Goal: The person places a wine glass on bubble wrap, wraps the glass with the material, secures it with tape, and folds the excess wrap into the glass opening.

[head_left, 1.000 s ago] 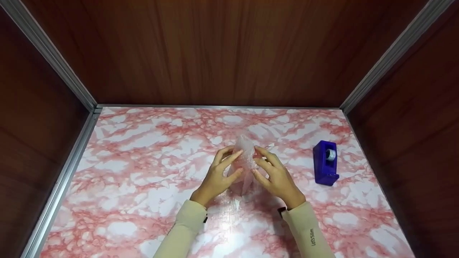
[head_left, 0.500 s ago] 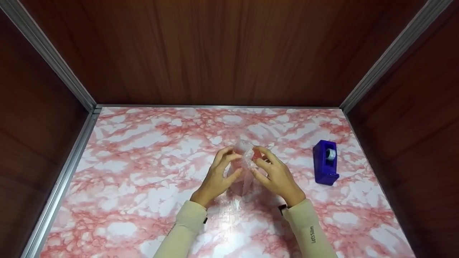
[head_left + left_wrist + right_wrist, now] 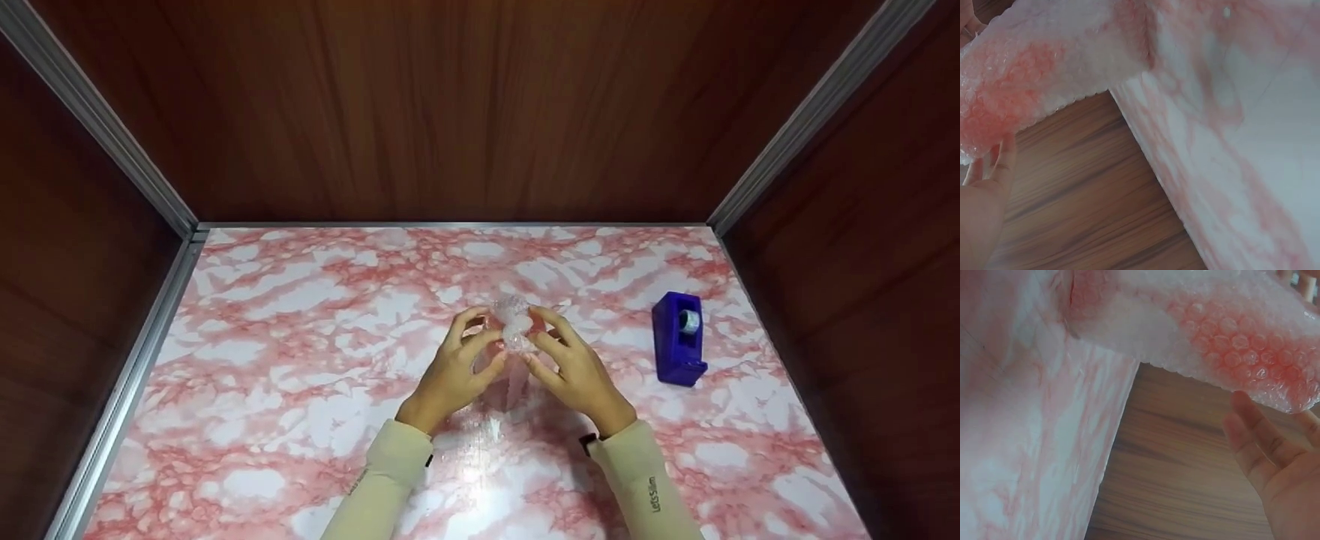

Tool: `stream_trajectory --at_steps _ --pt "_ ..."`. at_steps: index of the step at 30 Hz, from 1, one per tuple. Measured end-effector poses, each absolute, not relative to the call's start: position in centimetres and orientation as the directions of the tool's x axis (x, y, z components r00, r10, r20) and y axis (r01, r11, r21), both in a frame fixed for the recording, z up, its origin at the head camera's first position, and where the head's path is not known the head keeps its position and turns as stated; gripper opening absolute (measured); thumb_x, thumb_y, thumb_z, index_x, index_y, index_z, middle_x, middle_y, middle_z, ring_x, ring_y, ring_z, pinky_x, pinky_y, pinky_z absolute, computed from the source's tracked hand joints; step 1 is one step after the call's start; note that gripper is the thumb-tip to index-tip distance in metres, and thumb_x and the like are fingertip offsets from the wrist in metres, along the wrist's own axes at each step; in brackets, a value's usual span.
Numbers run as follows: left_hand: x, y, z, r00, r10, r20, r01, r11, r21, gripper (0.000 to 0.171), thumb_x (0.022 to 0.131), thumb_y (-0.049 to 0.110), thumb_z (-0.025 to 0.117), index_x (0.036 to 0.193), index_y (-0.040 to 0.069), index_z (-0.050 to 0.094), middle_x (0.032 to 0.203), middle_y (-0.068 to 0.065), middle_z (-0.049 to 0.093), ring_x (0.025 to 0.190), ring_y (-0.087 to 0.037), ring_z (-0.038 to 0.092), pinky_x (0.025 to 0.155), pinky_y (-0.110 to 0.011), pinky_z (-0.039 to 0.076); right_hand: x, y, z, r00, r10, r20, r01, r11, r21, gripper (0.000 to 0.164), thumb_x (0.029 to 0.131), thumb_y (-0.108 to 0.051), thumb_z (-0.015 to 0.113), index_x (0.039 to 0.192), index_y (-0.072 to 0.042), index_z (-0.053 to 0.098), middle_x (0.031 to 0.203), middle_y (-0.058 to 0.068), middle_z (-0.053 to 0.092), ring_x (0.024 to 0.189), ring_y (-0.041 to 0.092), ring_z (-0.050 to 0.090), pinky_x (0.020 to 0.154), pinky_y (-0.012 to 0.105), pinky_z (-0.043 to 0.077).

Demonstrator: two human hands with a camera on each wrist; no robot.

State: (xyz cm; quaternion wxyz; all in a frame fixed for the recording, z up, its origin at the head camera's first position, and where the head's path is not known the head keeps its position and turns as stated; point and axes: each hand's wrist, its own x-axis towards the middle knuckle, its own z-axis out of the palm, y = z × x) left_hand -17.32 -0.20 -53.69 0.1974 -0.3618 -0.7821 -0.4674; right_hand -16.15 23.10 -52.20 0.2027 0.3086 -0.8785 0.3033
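Observation:
A clear sheet of bubble wrap (image 3: 516,330) stands as a rolled, upright bundle in the middle of the table, its top edge crumpled and folded in. Something red shows through the bubbles (image 3: 1235,346) near the top; what it is stays hidden by the wrap. My left hand (image 3: 454,375) holds the upper left side, thumb and fingers bent at the rim. From the right, my right hand (image 3: 585,371) grips the same rim, thumb toward me. In the left wrist view, fingertips (image 3: 1008,146) touch the bubbled edge of the wrap.
A dark blue tape dispenser (image 3: 679,341) with a roll of tape (image 3: 690,322) stands at the right side of the red-and-white marbled table (image 3: 285,420). Brown wood-grain walls (image 3: 450,112) with metal rails enclose the table's back and sides.
The tall peak of the bubble wrap has been folded down and inward toward me, so the bundle's top is now shorter and crumpled. Both hands have stayed nearly in place.

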Motion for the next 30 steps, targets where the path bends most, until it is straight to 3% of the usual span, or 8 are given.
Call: stream_trajectory --at_steps 6,12,19,25,30 --pt "-17.5 -0.4 -53.1 -0.653 0.406 0.639 0.756 0.403 0.516 0.020 0.094 0.021 0.069 0.109 0.008 0.069 0.141 -0.014 0.042 0.123 -0.026 0.050 0.095 -0.037 0.051 -15.9 22.7 -52.4 -0.750 -0.405 0.523 -0.646 0.617 -0.450 0.025 0.098 -0.025 0.065 0.118 -0.011 0.062 0.155 0.001 0.037 0.109 0.022 0.061 0.083 0.042 0.054" --pt "-17.6 -0.6 -52.9 -0.662 0.405 0.631 0.747 0.430 0.508 0.019 0.090 0.020 0.072 0.104 0.008 0.070 0.138 -0.013 0.043 0.119 -0.026 0.052 0.092 -0.036 0.052 -15.7 22.5 -52.1 -0.744 -0.409 0.529 -0.660 0.577 -0.482 0.029 0.098 -0.022 0.066 0.121 -0.012 0.052 0.155 0.005 0.038 0.114 0.021 0.057 0.079 0.043 0.054" --pt "-17.5 -0.6 -53.0 -0.685 0.406 0.605 0.727 0.441 0.527 0.022 0.088 0.020 0.074 0.107 0.010 0.070 0.143 -0.011 0.040 0.120 -0.024 0.052 0.095 -0.031 0.050 -15.5 22.4 -51.9 -0.711 -0.451 0.540 -0.680 0.638 -0.362 0.031 0.099 -0.018 0.064 0.130 -0.019 0.060 0.153 0.011 0.038 0.100 0.027 0.063 0.072 0.041 0.056" --pt "-17.5 -0.5 -53.1 -0.653 0.389 0.650 0.748 0.462 0.476 0.021 0.094 0.023 0.070 0.110 0.010 0.068 0.144 -0.012 0.045 0.120 -0.021 0.055 0.094 -0.027 0.050 -15.6 22.3 -51.8 -0.702 -0.467 0.537 -0.687 0.642 -0.339 0.022 0.100 -0.015 0.063 0.120 -0.019 0.067 0.152 0.015 0.038 0.099 0.029 0.063 0.070 0.040 0.057" --pt "-17.6 -0.5 -52.6 -0.641 0.371 0.672 0.753 0.474 0.456 0.042 0.090 0.025 0.073 0.125 0.006 0.058 0.140 -0.015 0.048 0.125 -0.024 0.052 0.102 -0.034 0.044 -15.7 22.3 -51.6 -0.695 -0.476 0.539 -0.695 0.635 -0.336 0.017 0.099 -0.015 0.064 0.115 -0.016 0.067 0.153 0.016 0.037 0.099 0.027 0.063 0.073 0.037 0.057"
